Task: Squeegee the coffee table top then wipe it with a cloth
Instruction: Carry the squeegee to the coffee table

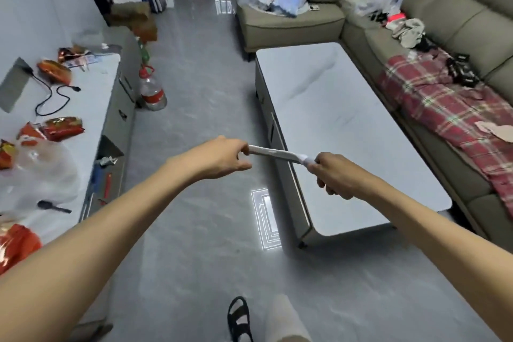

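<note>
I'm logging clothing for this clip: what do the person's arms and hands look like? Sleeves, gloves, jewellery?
The left forearm and the right forearm are bare up to the frame edge; no sleeve is in view. The left hand and the right hand wear no gloves. No watch, bracelet or ring shows on the wrists or visible fingers.

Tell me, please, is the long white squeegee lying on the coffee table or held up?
Held up: left hand and right hand grip the long white squeegee, clear of the pale coffee table.

sofa [458, 3]: plaid blanket [444, 103], clothes | floor: bottle [152, 91] | cabinet [91, 108]: snack bags [62, 128]
</note>
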The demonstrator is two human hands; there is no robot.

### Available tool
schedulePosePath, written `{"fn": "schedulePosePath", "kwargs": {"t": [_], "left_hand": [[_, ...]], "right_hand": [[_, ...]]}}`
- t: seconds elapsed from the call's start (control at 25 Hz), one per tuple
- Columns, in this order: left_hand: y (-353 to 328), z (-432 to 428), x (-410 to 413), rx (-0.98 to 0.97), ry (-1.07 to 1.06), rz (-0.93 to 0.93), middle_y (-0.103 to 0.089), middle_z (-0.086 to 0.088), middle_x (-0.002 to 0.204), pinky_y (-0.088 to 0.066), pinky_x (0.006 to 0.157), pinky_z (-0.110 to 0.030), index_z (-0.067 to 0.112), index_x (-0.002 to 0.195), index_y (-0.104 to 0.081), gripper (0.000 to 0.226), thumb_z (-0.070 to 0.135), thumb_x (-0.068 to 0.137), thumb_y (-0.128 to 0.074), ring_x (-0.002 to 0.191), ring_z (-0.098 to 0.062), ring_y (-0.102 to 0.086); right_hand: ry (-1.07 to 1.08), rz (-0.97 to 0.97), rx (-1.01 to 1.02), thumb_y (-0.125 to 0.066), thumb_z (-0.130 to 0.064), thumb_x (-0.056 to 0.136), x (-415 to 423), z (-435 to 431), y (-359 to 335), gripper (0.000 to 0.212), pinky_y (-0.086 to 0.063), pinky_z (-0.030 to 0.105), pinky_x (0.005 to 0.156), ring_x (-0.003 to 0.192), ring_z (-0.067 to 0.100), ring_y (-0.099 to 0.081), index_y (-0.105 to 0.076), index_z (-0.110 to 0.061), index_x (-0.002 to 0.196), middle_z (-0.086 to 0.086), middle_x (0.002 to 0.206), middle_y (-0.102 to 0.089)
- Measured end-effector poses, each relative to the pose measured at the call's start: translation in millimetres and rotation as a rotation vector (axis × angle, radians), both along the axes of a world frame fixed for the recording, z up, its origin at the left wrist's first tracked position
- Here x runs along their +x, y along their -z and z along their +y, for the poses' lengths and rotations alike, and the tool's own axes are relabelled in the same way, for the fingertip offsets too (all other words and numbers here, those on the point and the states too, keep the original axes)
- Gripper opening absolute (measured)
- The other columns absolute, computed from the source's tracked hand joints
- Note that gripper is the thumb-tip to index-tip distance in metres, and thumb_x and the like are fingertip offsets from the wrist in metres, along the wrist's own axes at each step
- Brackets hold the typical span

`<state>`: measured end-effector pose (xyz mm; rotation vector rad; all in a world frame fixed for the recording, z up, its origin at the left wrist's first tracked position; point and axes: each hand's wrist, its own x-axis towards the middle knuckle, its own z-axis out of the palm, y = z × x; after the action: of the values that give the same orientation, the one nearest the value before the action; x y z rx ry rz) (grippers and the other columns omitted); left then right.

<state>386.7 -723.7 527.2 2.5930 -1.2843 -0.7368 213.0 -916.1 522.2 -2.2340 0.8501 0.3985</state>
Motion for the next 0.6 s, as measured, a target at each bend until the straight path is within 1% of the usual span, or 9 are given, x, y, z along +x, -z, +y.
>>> {"fn": "schedulePosePath", "kwargs": {"t": [0.04,0.12,0.24,0.36,0.48,0.52,0.6], "left_hand": [[0.3,-20.6,25.8,-0.01,0.035,0.0,-0.066,0.003,0.097,-0.048,0.073,-0.033,0.029,0.118,-0.055,0.036,0.05,0.088,-0.055,0.076,-0.016,-0.053],[5.0,-61.7,73.7,-0.012,0.096,0.001,-0.067,0.004,0.103,-0.049,0.078,-0.034,0.032,0.118,-0.054,0.036,0.052,0.088,-0.055,0.079,-0.018,-0.057],[19.9,-125.4,147.8,0.034,0.175,0.015,-0.067,0.001,0.106,-0.051,0.081,-0.036,0.032,0.119,-0.054,0.037,0.052,0.088,-0.055,0.08,-0.02,-0.058],[32.3,-192.0,231.0,0.097,0.205,0.049,-0.065,0.0,0.109,-0.051,0.082,-0.036,0.031,0.121,-0.053,0.039,0.052,0.088,-0.055,0.082,-0.02,-0.058],[24.6,-249.0,305.1,0.124,0.232,0.061,-0.066,0.0,0.111,-0.048,0.081,-0.035,0.03,0.121,-0.053,0.039,0.052,0.088,-0.055,0.089,-0.021,-0.059],[19.2,-268.6,332.5,0.103,0.237,0.053,-0.066,0.001,0.11,-0.049,0.083,-0.036,0.029,0.119,-0.054,0.038,0.051,0.088,-0.055,0.092,-0.022,-0.06],[9.9,-304.4,381.8,0.035,0.236,0.047,-0.067,0.004,0.103,-0.05,0.082,-0.038,0.028,0.107,-0.057,0.029,0.048,0.088,-0.057,0.093,-0.022,-0.061]], "right_hand": [[0.046,0.009,0.025,-0.037,-0.049,0.099,18.9,-17.1,0.3,0.049,-0.027,0.014,0.034,0.033,0.013,-0.041,-0.05,-0.007,0.078,0.009,0.069,-0.058],[0.108,0.03,0.058,-0.038,-0.046,0.1,55.0,-49.9,7.7,0.048,-0.024,0.012,0.034,0.024,0.01,-0.031,-0.048,-0.006,0.075,0.008,0.065,-0.054],[0.187,0.032,0.122,-0.039,-0.041,0.1,118.1,-100.8,30.7,0.041,-0.023,0.012,0.036,0.024,0.012,-0.026,-0.049,-0.007,0.079,0.009,0.069,-0.052],[0.24,0.012,0.159,-0.041,-0.04,0.098,199.9,-159.1,53.5,0.041,-0.024,0.015,0.036,0.032,0.013,-0.033,-0.054,-0.002,0.088,0.009,0.071,-0.052],[0.256,-0.009,0.199,-0.048,-0.035,0.095,276.8,-211.0,55.0,0.034,-0.026,0.016,0.035,0.044,0.018,-0.041,-0.057,-0.002,0.096,0.009,0.073,-0.054],[0.273,-0.022,0.208,-0.048,-0.034,0.095,304.2,-228.7,50.7,0.033,-0.026,0.016,0.035,0.044,0.017,-0.042,-0.057,-0.003,0.096,0.009,0.072,-0.054],[0.3,-0.037,0.208,-0.047,-0.035,0.095,355.1,-263.6,41.3,0.032,-0.026,0.017,0.035,0.037,0.013,-0.042,-0.058,-0.004,0.096,0.008,0.072,-0.056]]}}
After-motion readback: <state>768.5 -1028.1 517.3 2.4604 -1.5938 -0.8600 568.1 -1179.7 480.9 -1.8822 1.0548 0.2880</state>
